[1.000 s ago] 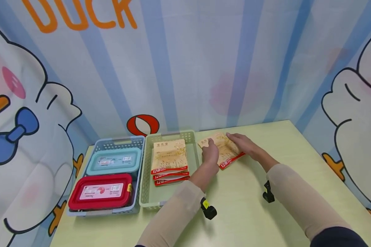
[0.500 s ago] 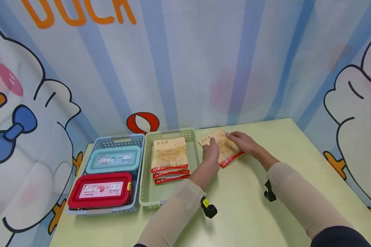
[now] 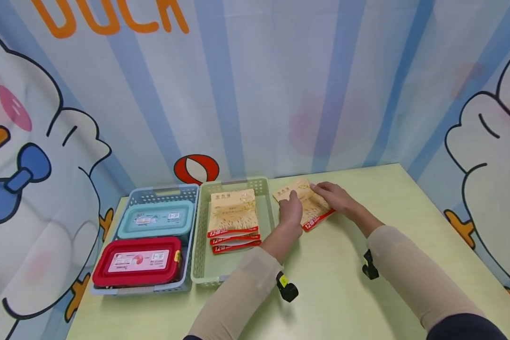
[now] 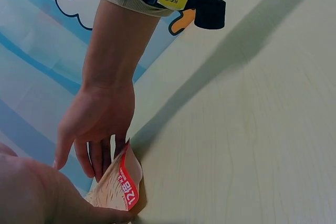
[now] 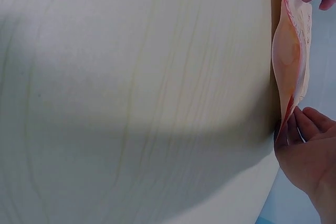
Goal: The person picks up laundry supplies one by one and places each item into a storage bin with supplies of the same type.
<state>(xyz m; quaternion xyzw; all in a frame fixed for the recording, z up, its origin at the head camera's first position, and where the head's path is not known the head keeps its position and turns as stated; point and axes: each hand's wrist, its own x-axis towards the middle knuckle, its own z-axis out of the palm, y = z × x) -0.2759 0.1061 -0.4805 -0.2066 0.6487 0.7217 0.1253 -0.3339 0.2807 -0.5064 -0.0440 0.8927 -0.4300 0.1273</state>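
Note:
A cream pouch with a red strip [image 3: 312,204] lies slanted on the table, right of the green basket. My left hand [image 3: 290,215] holds its left side, thumb on the upper face, other fingers mostly hidden. At its far right side, my right hand [image 3: 337,197] grips the edge. The right wrist view shows the fingers of the right hand [image 5: 310,145] at one corner of the pouch [image 5: 290,51], whose bottom bulges. In the left wrist view, the pouch [image 4: 118,184] sits between both hands. Similar pouches [image 3: 233,212] are stacked inside the green basket [image 3: 201,257].
Left of the green basket stands a blue basket [image 3: 187,257], holding a teal-lidded box [image 3: 157,219] and a red-lidded box [image 3: 138,261]. A striped cartoon curtain [image 3: 276,94] rises behind the pale table [image 3: 335,288].
The head view has shifted slightly. Both hands stay on the pouch with almost no movement, and the baskets stand as before.

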